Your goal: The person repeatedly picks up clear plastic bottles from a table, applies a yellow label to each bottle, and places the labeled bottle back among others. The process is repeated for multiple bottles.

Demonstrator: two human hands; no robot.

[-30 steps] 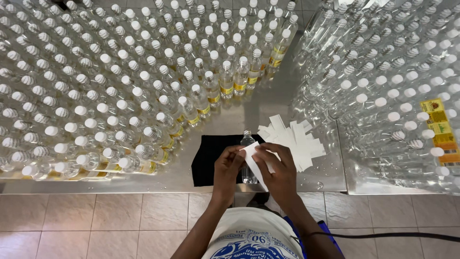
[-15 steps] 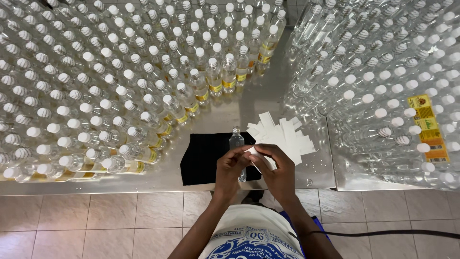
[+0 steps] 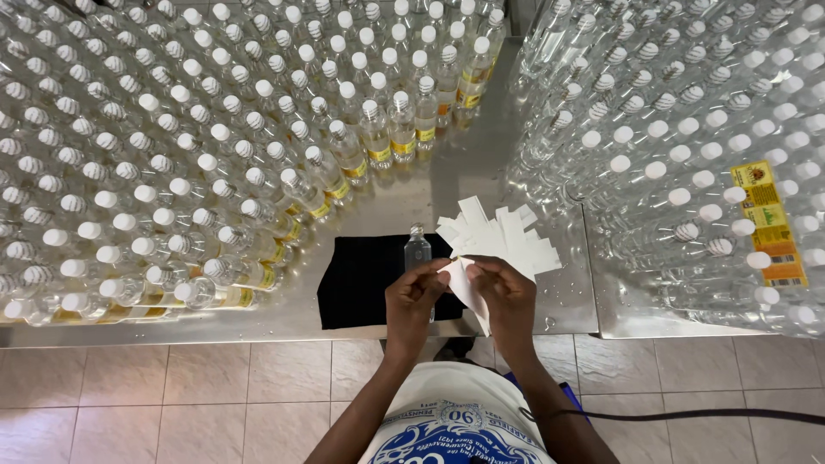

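Left hand (image 3: pixel 415 296) and right hand (image 3: pixel 507 296) close together, pinching a white label (image 3: pixel 468 288) above a small bottle (image 3: pixel 418 251) on the bench (image 3: pixel 481 180). Could have creased or stuck askew, judging by the loose curl.

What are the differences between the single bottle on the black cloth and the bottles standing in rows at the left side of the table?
The single bottle stands alone on the black cloth, partly behind the left hand; the rows of bottles stand packed together on the bare metal table. The single bottle shows no label, while the row bottles nearest it wear yellow labels. Both are clear, upright and white-capped.
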